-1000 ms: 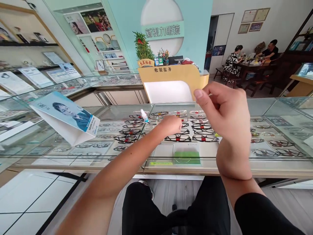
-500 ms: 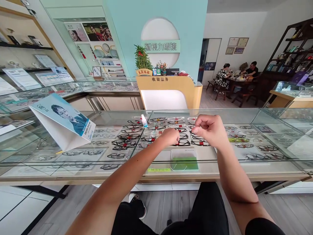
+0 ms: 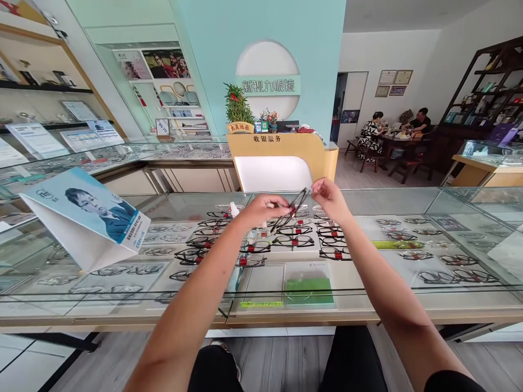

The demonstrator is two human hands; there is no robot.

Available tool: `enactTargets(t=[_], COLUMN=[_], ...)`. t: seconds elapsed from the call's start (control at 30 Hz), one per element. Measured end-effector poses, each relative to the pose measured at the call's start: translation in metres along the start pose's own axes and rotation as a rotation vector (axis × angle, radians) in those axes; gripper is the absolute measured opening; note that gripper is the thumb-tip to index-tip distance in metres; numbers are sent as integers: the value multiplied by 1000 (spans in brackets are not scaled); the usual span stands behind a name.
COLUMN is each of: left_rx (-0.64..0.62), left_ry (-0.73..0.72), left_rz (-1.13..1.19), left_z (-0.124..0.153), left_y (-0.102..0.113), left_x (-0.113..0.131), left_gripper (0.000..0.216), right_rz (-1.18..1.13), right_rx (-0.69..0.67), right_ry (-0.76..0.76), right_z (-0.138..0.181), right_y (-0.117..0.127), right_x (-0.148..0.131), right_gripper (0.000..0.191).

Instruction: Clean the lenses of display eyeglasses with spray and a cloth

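Above the glass counter, my left hand (image 3: 267,209) pinches a pair of dark-framed eyeglasses (image 3: 296,207) with a red tag. The glasses are tilted steeply, their upper end pointing toward my right hand (image 3: 328,198). The fingers of that hand are closed beside the raised end; what they hold, if anything, cannot be made out. Several rows of eyeglasses (image 3: 295,241) with red tags lie beneath my hands. Partly hidden behind my left hand is a small white bottle (image 3: 234,209).
A folded card stand (image 3: 102,209) stands on the counter at left. More frames (image 3: 468,260) lie on the right. Near the front edge are a green sheet (image 3: 309,291) and a yellow-green strip (image 3: 261,304). Beyond stands a cashier desk (image 3: 278,147); two people sit at a back-right table.
My left hand has come up from the rows with the eyeglasses in it. My right hand has moved left, toward the raised glasses. The camera view has shifted slightly.
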State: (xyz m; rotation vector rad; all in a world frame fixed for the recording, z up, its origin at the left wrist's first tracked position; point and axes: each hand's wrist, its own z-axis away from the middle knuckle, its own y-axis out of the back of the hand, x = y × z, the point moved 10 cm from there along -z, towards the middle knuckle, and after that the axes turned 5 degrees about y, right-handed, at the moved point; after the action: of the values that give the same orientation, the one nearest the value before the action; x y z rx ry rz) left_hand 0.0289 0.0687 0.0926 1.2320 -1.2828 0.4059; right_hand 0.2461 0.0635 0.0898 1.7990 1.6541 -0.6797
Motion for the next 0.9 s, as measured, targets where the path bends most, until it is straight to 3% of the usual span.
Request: enactTargets(t=[0.07,0.2,0.3,0.4,0.53,0.9], left_rx=[134,285,380,384,349,354], left_ry=[11,-19,5,76,117,93], left_rz=[174,398,545,641,622,570], left_z=[-16,-30,-24,-15,-11,-8], left_y=[4,-5,-10,-17,-24,-30], left_x=[-15,-47,-73,-90,-91,-86], left_gripper=[47,50,50,52,51,46], right_rz=[-16,-65,-133,-232,-291,-251], right_rx=[-20,-68,-103,-146,-163,-195], right_ry=[-30,-126,-139,-185,-251,-330], right_z=[4,22,31,36,43,50], right_y=[-8,-20,-28,-40,-53,-60], right_x=[21,50,50,45,42,50], right_gripper=[30,36,41,47,51,53])
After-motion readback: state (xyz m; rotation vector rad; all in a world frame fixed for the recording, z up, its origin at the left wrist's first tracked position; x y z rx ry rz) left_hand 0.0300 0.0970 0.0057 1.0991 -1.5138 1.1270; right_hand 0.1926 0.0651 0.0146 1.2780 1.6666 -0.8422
